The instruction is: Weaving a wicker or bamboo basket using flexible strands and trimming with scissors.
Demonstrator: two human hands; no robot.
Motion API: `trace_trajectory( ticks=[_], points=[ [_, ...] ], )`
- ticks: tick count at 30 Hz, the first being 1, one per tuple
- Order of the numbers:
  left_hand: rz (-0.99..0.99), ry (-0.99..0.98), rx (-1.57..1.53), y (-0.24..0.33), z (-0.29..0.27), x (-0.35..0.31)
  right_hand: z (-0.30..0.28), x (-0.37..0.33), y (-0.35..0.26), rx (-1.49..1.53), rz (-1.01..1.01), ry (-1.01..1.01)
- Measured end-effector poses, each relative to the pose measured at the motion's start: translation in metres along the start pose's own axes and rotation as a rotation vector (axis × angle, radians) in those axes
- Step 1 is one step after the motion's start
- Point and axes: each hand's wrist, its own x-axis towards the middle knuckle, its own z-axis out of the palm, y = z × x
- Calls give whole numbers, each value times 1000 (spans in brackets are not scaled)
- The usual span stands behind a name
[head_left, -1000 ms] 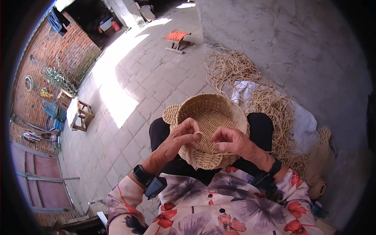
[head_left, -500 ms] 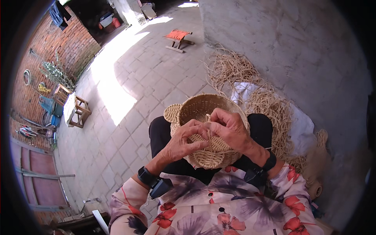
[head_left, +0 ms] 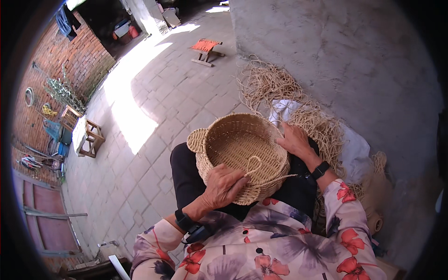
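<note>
A round woven straw-coloured basket [head_left: 275, 161] lies tilted on my lap, its hollow facing up. It has a rounded woven ear [head_left: 196, 140] at the left and another ear [head_left: 246, 195] at the near side. My left hand [head_left: 225, 185] is closed on the near rim, thumb and fingers pressed together. Beside its fingertips a thin cord loop [head_left: 254, 164] stands over the basket's inside, and a loose cord end [head_left: 285, 177] sticks out rightward. At the right rim, my right hand [head_left: 297, 141] touches the basket with thumb and forefinger apart.
Heaps of loose tan cord [head_left: 275, 84] lie along the grey wall [head_left: 345, 56] at the right, partly over a white sack [head_left: 355, 154]. An orange-topped folding stool [head_left: 206, 45] stands ahead. At the left is a wooden stool [head_left: 91, 137]. Paving [head_left: 154, 177] covers the ground.
Both hands were together over the near rim, pinching the cord. My right hand has moved right to the far right rim; my left has dropped slightly leftward. The basket's inside now shows more.
</note>
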Motion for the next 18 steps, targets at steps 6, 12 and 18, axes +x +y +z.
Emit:
trace_trajectory(
  ticks=[6, 12, 18],
  points=[
    [-30, 38, -14, -13, 16, -25, 19, 7, -2, -1, -176, 152],
    [-135, 126, 278, -2, 7, -38, 36, 11, 0, 13, -256, 278],
    [-593, 479, 389, -64, -65, -69, 28, 9, 3, -31, -270, 213]
  ],
)
